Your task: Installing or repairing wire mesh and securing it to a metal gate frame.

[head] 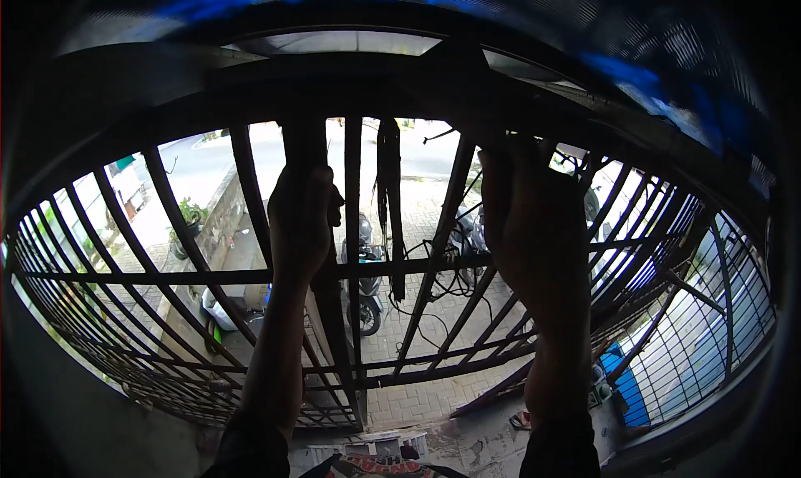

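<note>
Dark metal bars form a grille (213,278) before me, dim against the bright outside. My left hand (300,221) is raised and wrapped around a wide upright post (305,141), its fingertips showing on the right side. Farther right, my right hand (532,212) reaches up to the dark top rail (388,90). That hand is in deep shadow, so its grip and anything in it are hidden. Between the hands a frayed dark strip (389,190) hangs from above. Tangled wires (444,259) loop around the bars just left of my right forearm.
Beyond the bars a motorcycle (368,290) stands on a paved yard (413,328), beside a low wall (213,228) with a potted plant (188,218). Wire mesh (701,328) and a blue panel (626,381) are at right. A sandalled foot (520,420) shows below.
</note>
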The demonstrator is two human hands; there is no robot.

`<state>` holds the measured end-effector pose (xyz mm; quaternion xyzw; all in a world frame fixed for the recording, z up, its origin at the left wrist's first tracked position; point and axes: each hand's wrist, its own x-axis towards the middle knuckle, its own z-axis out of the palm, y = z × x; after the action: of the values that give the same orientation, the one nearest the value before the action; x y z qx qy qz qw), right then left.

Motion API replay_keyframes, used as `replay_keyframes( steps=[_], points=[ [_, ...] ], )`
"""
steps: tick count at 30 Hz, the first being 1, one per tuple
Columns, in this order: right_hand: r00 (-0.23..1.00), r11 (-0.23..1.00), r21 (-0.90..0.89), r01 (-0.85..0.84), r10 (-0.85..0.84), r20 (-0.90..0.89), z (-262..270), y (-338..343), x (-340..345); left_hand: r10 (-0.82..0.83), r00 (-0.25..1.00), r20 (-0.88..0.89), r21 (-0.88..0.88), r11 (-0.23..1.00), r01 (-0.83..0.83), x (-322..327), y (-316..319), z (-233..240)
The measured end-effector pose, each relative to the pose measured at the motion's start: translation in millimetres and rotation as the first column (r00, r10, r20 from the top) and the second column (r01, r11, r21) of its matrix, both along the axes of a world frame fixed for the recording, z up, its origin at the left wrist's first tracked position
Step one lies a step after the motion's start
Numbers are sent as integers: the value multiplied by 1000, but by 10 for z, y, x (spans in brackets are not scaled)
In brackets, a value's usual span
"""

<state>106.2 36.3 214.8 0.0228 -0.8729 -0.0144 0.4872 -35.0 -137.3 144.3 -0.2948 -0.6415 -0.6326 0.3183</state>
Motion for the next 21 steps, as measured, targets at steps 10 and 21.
replay_keyframes(
  steps=[10, 21],
  points=[
    [979, 976, 80, -201, 197, 53, -26, 340, -94, 3, 1000, 2, -91, 996, -2, 24, 24, 6],
    [839, 713, -452, -537, 506, -199, -639, -313, -539, -51, 999, 15, -42, 998, 52, 19, 70, 29]
  ],
)
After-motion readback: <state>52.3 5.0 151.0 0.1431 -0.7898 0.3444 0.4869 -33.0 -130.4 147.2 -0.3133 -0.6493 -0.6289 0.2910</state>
